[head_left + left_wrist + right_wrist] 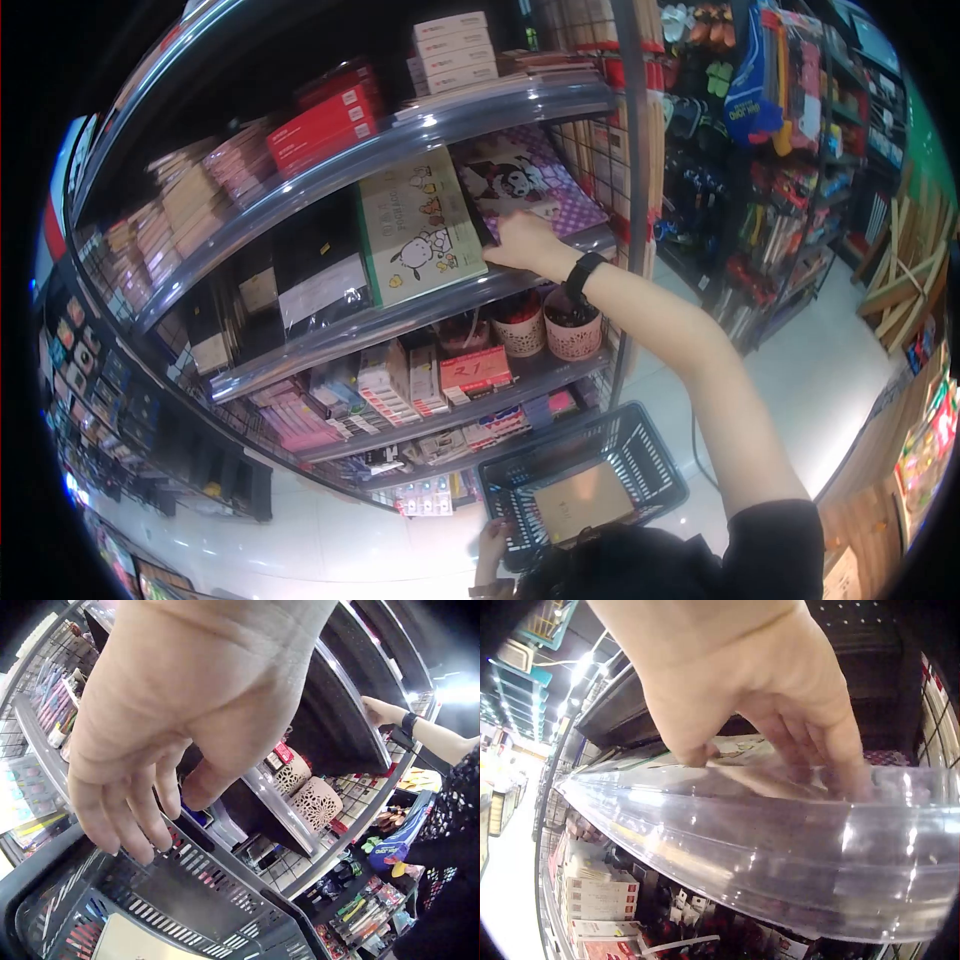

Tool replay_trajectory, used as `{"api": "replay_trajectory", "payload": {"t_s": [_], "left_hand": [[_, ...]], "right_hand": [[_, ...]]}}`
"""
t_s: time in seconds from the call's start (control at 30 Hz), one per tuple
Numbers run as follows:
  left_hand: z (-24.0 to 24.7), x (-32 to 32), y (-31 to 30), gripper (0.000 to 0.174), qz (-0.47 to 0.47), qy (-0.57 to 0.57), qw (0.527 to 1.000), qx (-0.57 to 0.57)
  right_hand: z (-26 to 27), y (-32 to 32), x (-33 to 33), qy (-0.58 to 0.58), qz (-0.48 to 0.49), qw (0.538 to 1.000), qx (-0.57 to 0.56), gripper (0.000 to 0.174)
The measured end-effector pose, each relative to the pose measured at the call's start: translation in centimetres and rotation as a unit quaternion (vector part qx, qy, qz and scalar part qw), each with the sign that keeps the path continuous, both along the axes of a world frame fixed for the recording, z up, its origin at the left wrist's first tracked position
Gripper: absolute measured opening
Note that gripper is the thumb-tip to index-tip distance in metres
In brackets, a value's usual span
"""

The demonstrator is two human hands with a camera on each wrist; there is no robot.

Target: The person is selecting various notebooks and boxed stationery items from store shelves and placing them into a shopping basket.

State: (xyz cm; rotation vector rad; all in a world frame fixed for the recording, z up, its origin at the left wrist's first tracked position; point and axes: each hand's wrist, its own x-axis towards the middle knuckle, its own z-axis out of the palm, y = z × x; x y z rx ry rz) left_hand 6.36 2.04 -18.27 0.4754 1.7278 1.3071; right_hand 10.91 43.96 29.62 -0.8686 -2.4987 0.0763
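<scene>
My right hand (527, 243) reaches to the front of a shelf, at the lower left corner of a purple checkered cartoon album (520, 180). Left of it lies a cream album with a green spine and a white cartoon dog (420, 235). In the right wrist view the fingers (840, 761) point down behind the clear shelf lip (780, 832), thumb apart from them. My left hand (180, 727) hangs over the dark shopping basket (187, 877) with loosely bent fingers, nothing in them. A brown flat item (585, 500) lies in the basket.
Red boxes (325, 130) and stacked white boxes (455, 52) stand on the shelf above. Pink openwork pots (573, 335) and small boxed goods fill the shelf below. A wire grid panel closes the right end. An aisle floor (790, 370) runs to the right.
</scene>
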Motion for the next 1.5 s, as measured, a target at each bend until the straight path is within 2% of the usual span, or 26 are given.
{"api": "replay_trajectory", "payload": {"t_s": [0.03,0.13,0.17,0.23,0.27,0.33,0.4,0.53,0.63,0.67,0.73,0.8,0.83,0.93,0.97,1.07,1.1,1.13,1.2,1.27,1.3,1.33,1.4,1.43,1.47,1.5], "left_hand": [[1.0,0.5,0.0,0.03,0.005,-0.005,1.0,0.003],[1.9,1.3,-0.3,0.028,-0.004,-0.008,1.0,0.015],[1.8,1.5,-0.5,0.028,-0.003,-0.011,1.0,0.008],[1.7,2.3,-1.0,0.027,0.006,-0.038,0.999,0.015],[1.1,2.2,-1.5,0.027,-0.018,-0.005,1.0,-0.008],[0.8,2.5,-1.9,0.027,-0.011,-0.019,1.0,-0.015],[1.0,2.5,-2.2,0.027,-0.038,0.024,0.998,-0.039],[3.5,2.8,-1.9,0.028,-0.032,-0.011,0.998,-0.044],[4.7,3.0,-2.2,0.03,-0.017,-0.002,0.999,-0.038],[4.7,3.1,-2.3,0.03,-0.014,0.006,0.999,-0.032],[4.7,3.3,-2.5,0.03,0.004,0.004,1.0,-0.025],[4.8,3.6,-2.8,0.029,0.024,-0.012,1.0,-0.016],[5.0,3.8,-3.0,0.029,0.03,-0.022,0.999,-0.016],[6.1,4.5,-3.0,0.028,0.043,-0.056,0.997,-0.012],[6.4,4.6,-2.8,0.027,0.033,-0.054,0.998,-0.018],[8.4,4.7,-1.6,0.025,0.001,-0.006,1.0,0.016],[11.0,5.2,-0.6,0.025,0.018,-0.042,0.999,0.025],[11.0,4.6,-0.1,0.028,0.001,-0.025,0.999,0.041],[13.8,4.8,1.4,0.041,0.001,-0.052,0.996,0.071],[16.0,4.7,2.9,0.054,0.012,-0.161,0.98,0.12],[17.4,4.8,3.6,0.066,-0.005,-0.222,0.963,0.151],[19.9,5.1,4.0,0.059,-0.017,-0.311,0.928,0.205],[21.2,4.7,4.3,0.055,-0.053,-0.462,0.826,0.319],[21.5,4.9,2.2,0.059,-0.091,-0.058,0.98,0.169],[20.6,4.4,0.6,0.061,-0.098,0.151,0.978,0.106],[19.6,3.9,-1.0,0.064,-0.085,0.348,0.933,0.013]], "right_hand": [[-0.2,-0.2,0.0,0.048,0.014,0.995,0.081,0.032],[0.0,-0.4,0.4,0.085,0.048,0.975,0.197,0.02],[-0.4,-0.3,0.2,0.08,0.023,0.967,0.24,0.011],[-1.0,0.2,0.5,0.076,0.022,0.959,0.273,0.008],[-1.4,0.6,0.6,0.076,0.022,0.954,0.288,0.007],[-1.4,0.7,1.1,0.075,0.02,0.959,0.271,0.007],[-1.5,0.7,1.3,0.092,0.011,0.958,0.273,0.008],[0.2,1.0,2.3,0.17,-0.006,0.971,0.167,0.009],[1.4,2.2,2.3,0.261,-0.001,0.955,0.141,0.016],[1.5,3.1,1.8,0.29,-0.023,0.943,0.163,0.017],[2.9,2.5,2.3,0.342,-0.072,0.927,0.138,0.017],[3.5,2.6,3.0,0.402,-0.034,0.899,0.171,0.017],[3.6,2.5,3.4,0.388,-0.016,0.9,0.198,0.019],[2.1,1.6,4.2,0.387,0.089,0.855,0.334,0.009],[1.5,1.2,5.0,0.365,0.103,0.852,0.362,0.015],[0.4,-0.6,8.1,0.349,0.166,0.804,0.452,0.024],[0.1,-1.9,9.6,0.327,0.181,0.808,0.455,0.026],[-0.2,-3.7,11.4,0.306,0.195,0.811,0.458,0.028],[-0.7,-7.1,15.1,0.27,0.258,0.81,0.452,0.023],[-2.1,-10.9,18.5,0.243,0.303,0.81,0.44,0.018],[-2.4,-12.8,20.5,0.22,0.345,0.822,0.397,0.018],[-3.0,-14.5,22.1,0.196,0.385,0.832,0.348,0.018],[-5.1,-16.9,23.8,0.202,0.428,0.834,0.284,0.016],[-6.1,-17.6,24.5,0.179,0.438,0.846,0.247,0.015],[-7.1,-18.3,25.0,0.156,0.447,0.856,0.209,0.015],[-8.3,-18.9,25.5,0.133,0.454,0.865,0.169,0.014]]}}
